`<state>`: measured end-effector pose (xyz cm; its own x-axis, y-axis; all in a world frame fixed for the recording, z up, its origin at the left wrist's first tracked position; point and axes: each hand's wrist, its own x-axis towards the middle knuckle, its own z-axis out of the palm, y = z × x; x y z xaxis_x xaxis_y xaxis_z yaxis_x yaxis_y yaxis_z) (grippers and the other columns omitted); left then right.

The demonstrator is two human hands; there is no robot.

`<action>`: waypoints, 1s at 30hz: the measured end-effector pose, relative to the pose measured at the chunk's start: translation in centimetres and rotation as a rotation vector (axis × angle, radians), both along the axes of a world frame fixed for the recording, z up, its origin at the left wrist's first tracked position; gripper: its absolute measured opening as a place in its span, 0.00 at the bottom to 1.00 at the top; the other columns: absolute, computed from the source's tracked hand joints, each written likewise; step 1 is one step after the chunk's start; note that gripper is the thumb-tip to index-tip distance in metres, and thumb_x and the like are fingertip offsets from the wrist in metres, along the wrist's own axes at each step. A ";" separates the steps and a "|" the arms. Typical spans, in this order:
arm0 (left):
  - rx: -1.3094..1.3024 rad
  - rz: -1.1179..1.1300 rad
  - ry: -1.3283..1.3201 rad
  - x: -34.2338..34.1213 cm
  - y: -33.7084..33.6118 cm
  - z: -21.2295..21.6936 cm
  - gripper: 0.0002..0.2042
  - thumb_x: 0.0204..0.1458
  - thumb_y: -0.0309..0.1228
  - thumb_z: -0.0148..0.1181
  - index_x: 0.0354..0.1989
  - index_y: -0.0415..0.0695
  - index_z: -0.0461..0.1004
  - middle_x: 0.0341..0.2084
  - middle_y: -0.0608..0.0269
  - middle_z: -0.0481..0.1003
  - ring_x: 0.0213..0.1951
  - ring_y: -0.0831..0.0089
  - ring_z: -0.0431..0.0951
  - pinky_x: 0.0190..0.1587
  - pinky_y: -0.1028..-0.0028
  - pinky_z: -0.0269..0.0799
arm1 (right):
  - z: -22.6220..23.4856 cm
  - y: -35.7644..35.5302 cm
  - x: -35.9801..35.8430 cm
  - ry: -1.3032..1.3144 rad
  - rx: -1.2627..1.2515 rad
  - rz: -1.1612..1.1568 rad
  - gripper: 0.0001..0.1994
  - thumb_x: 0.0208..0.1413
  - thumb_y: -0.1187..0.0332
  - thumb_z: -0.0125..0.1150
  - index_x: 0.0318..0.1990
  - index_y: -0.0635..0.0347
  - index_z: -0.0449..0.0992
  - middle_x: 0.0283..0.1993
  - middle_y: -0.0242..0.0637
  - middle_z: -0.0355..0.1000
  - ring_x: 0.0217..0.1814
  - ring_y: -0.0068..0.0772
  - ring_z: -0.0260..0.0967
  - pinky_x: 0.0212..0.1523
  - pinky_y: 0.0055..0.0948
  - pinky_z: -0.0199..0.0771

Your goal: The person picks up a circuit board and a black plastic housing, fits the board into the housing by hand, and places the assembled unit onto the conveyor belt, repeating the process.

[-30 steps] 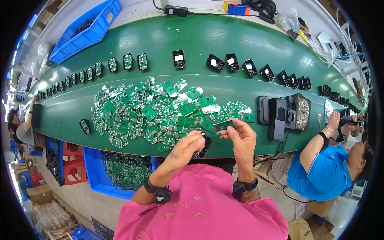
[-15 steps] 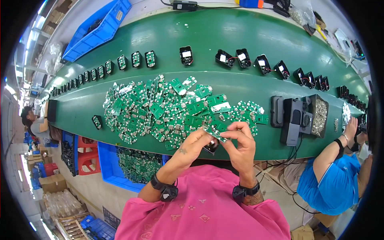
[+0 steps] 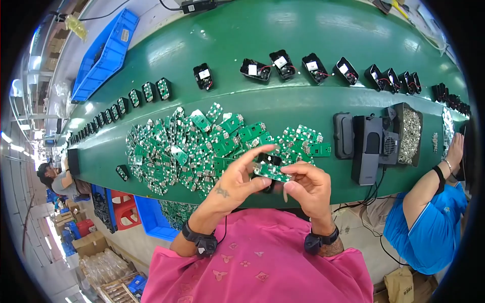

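Observation:
A green circuit board (image 3: 273, 172) with silvery parts is held level between my hands, over the near edge of the bench. My right hand (image 3: 310, 189) pinches the board's right end between thumb and fingers. My left hand (image 3: 233, 183) has its thumb at the board's left end, and its index finger is raised and stretched above it. Behind the board shows a small black housing (image 3: 270, 159), partly covered; whether left fingers support it is hidden. Just beyond my hands spreads a heap of green circuit boards (image 3: 174, 146).
Across the green bench (image 3: 242, 45) runs a row of black housings (image 3: 203, 77), some with boards inside. Right of the heap stand a grey device (image 3: 366, 149) and a tray of small metal parts (image 3: 410, 134). A co-worker (image 3: 427, 224) sits at the right; a blue bin (image 3: 154, 219) is below left.
The board has tilted flatter and come slightly lower. My left index finger has lifted off and stretched out, while my right hand still pinches the board. The whole view has shifted.

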<state>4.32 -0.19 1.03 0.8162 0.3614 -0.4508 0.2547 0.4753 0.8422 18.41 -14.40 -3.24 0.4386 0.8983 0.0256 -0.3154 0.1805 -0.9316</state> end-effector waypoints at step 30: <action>0.076 0.571 -0.154 -9.4 4.1 1.7 0.28 0.55 0.15 0.54 0.66 0.42 0.60 0.51 0.52 0.73 0.31 0.75 0.81 0.30 0.79 0.79 | 4.6 11.6 -10.2 -1.055 0.006 -0.227 0.01 0.53 0.78 0.61 0.31 0.64 0.77 0.23 0.38 0.68 0.22 0.35 0.64 0.25 0.30 0.64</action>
